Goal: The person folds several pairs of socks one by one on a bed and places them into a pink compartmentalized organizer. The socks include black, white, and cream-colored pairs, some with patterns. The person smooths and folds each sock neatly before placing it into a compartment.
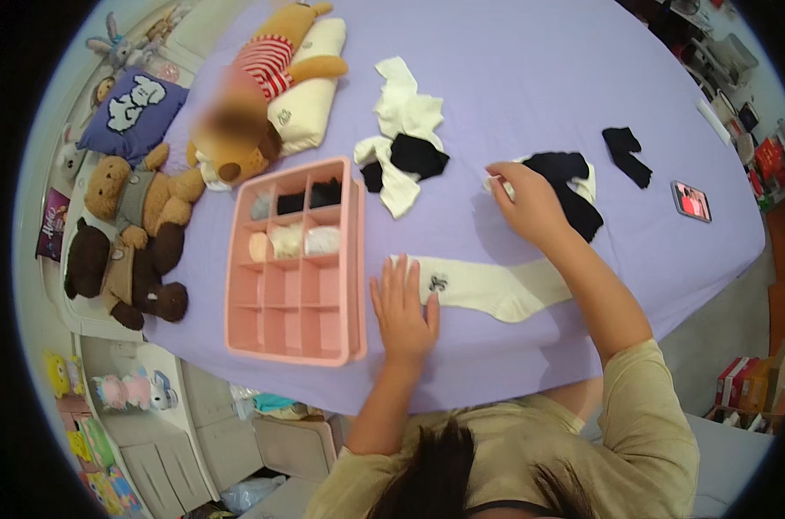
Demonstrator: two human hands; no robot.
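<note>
A long white sock [496,288] with a small dark motif lies flat, its foot end toward the right. My left hand [403,313] rests open on its left end, fingers spread. Farther off, my right hand [529,206] has thumb and fingers closed on the edge of a white sock [590,183] that lies partly under a black sock [574,195]. My hand and the black sock hide most of it. Left of my left hand stands a pink divided box [230,322]; rolled socks [287,240] in white, black, grey and peach fill its far compartments.
Loose white socks [407,105] and a black sock [420,156] lie beyond the box. A black sock [627,157] and a phone [692,201] are at the right. Plush bears [150,195], a plush dog [302,35] and cushions [133,112] line the left of the purple sheet [531,78].
</note>
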